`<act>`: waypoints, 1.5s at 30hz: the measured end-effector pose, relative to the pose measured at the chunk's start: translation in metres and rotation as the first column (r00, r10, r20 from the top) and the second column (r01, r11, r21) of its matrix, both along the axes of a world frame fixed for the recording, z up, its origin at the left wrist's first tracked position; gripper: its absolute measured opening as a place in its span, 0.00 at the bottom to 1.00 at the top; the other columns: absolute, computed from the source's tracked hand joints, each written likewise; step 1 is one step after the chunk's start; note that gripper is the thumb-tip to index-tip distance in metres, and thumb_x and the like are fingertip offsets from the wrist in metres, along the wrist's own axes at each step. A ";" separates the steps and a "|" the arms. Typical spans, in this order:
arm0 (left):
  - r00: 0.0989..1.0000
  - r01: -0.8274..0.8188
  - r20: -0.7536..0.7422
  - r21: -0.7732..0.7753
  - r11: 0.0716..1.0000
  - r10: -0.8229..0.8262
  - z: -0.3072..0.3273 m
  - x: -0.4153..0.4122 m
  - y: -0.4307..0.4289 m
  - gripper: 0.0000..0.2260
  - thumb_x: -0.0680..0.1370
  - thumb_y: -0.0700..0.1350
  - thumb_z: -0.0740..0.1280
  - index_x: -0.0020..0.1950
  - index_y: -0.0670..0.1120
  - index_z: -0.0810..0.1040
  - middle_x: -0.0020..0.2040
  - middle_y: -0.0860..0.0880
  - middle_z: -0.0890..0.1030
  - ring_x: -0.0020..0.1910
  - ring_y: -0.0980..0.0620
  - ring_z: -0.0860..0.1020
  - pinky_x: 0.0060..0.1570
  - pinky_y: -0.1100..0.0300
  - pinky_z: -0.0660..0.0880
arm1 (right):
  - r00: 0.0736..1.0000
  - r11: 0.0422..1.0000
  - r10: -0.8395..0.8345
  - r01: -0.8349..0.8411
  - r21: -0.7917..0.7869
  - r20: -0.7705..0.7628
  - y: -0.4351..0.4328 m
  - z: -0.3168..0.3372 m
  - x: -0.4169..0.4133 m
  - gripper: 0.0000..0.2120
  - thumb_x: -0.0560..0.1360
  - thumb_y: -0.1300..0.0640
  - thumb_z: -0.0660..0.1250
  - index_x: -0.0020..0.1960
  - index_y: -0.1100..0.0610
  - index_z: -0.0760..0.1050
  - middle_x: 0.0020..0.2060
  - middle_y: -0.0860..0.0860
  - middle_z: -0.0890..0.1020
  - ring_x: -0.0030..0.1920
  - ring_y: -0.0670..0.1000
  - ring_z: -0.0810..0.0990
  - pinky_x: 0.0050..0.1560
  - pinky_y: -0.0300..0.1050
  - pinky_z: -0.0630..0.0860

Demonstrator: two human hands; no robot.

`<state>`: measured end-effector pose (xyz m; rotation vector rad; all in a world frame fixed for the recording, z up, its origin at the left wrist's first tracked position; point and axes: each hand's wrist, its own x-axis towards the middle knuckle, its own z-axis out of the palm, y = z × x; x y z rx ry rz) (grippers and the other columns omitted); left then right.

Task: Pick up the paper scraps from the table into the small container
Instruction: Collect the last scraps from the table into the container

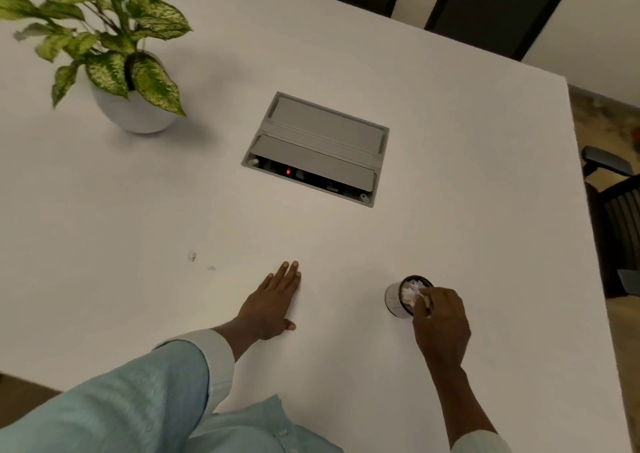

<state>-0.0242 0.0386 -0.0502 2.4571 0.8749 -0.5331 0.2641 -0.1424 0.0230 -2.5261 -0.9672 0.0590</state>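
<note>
Pinching paper scraps [420,295] over the small container [403,296], the right hand [441,324] is positioned to drop them in with those already inside. The left hand [272,302] lies open and flat, likely as a brace, on the tabletop [485,193], where only faint marks [192,256] remain.

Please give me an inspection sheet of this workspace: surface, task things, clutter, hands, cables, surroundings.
Surface: white table, two faint marks left of the hands.
Job's things: small container holding white paper scraps.
Clutter: potted plant; grey power box, flap partly open, red light.
Hands: left hand flat on table; right hand over container, pinching a scrap.
Cables: nothing seen.
Surroundings: dark chairs beyond the table.
</note>
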 end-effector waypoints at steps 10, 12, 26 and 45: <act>0.941 -0.290 0.150 -0.114 0.950 0.305 0.007 -0.086 -0.017 0.27 0.83 0.50 0.64 0.81 0.46 0.63 0.85 0.55 0.47 0.83 0.56 0.45 0.77 0.53 0.65 | 0.968 0.967 0.251 -0.249 0.055 -0.021 0.022 -0.009 -0.082 0.10 0.74 0.63 0.72 0.51 0.50 0.81 0.54 0.49 0.77 0.56 0.55 0.79 0.44 0.51 0.82; 0.879 -0.418 0.190 -0.137 0.898 0.438 0.010 -0.102 -0.018 0.20 0.82 0.51 0.65 0.73 0.47 0.73 0.83 0.54 0.59 0.82 0.56 0.57 0.71 0.53 0.71 | 0.930 0.934 0.357 -0.354 0.057 -0.081 0.034 -0.013 -0.108 0.11 0.74 0.63 0.72 0.51 0.49 0.80 0.50 0.46 0.77 0.49 0.51 0.80 0.41 0.44 0.80; 0.583 -0.796 0.237 -0.030 0.605 0.778 0.024 -0.180 0.063 0.04 0.80 0.45 0.66 0.49 0.46 0.80 0.47 0.50 0.83 0.49 0.46 0.80 0.46 0.54 0.74 | 0.618 0.578 0.730 -0.786 -0.217 -0.293 0.154 -0.044 -0.223 0.06 0.78 0.60 0.66 0.51 0.53 0.81 0.44 0.48 0.81 0.45 0.50 0.80 0.43 0.48 0.78; 0.893 -0.417 0.221 0.074 0.906 0.393 0.009 -0.164 0.127 0.11 0.80 0.38 0.63 0.61 0.44 0.76 0.62 0.45 0.72 0.61 0.45 0.72 0.44 0.53 0.73 | 0.337 0.255 0.930 -0.879 -0.403 -0.146 0.257 -0.060 -0.300 0.14 0.73 0.68 0.70 0.58 0.62 0.78 0.54 0.56 0.78 0.52 0.55 0.78 0.42 0.46 0.79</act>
